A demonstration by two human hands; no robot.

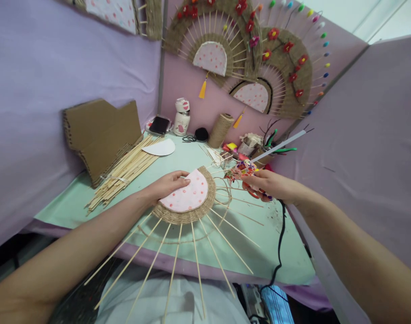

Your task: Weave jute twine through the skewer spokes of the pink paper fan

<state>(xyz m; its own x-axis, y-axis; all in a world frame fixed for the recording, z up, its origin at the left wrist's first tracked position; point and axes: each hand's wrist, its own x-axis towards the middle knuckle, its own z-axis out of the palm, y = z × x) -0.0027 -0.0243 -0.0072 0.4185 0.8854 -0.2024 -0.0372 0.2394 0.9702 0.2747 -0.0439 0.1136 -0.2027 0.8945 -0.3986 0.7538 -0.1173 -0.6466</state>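
Observation:
My left hand [171, 183] grips a half-round fan [185, 193] by its straight edge, thumb on top. The fan has white cloth with pink dots, a border of coiled twine, and thin wooden sticks [174, 265] spreading out from it. A loose strand of twine [191, 242] curves across the sticks. On the right, my right hand [271, 183] is closed around a flower-patterned glue gun [241, 170]. A long whitish glue stick [279, 146] juts from its back, and a black cord [281, 243] hangs below. The gun's nozzle is hard to make out beside the fan's far right edge.
A bundle of wooden sticks [124, 173] and a white half-round piece [160, 147] lie left, before cut cardboard [100, 132]. Behind stand a bottle [182, 119], a phone [160, 125] and a twine spool [220, 130]. Finished fans [286, 67] hang on the back wall.

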